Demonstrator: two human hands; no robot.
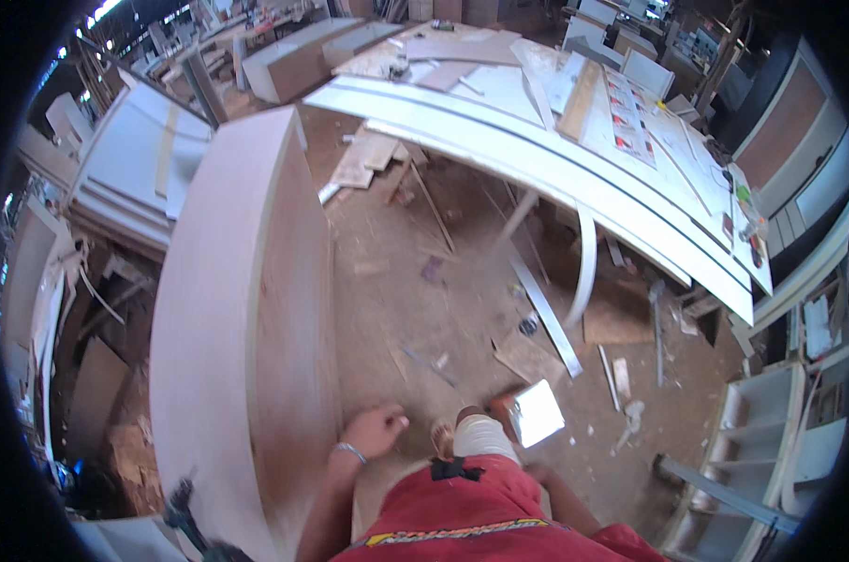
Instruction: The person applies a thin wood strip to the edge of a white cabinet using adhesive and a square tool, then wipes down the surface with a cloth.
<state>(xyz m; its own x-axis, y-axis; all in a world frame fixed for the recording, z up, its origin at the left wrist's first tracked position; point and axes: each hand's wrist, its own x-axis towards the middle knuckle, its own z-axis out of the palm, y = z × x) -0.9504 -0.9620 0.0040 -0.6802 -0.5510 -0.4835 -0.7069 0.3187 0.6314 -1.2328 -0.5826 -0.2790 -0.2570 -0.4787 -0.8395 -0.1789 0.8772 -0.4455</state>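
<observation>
My left hand (373, 431), with a band on the wrist, hangs beside the inner side of a long pale wooden cabinet carcass (214, 281). Its fingers are loosely bent and a little apart, and I see nothing in them. Whether it touches the wood I cannot tell. My right forearm (570, 498) comes in from the lower right and runs behind my red shirt (462, 492), which hides the hand. Near my legs, a bright white square-faced thing with an orange side (539, 414) rests on the floor.
Ahead stands a large worktable with long white panels (537, 155) overhanging its near edge. Offcuts and a pale strip (546, 314) litter the floor. Stacked white boards (134, 155) stand left; a shelved white frame (743, 440) lies right. A dark tool-like object (183, 510) is at lower left.
</observation>
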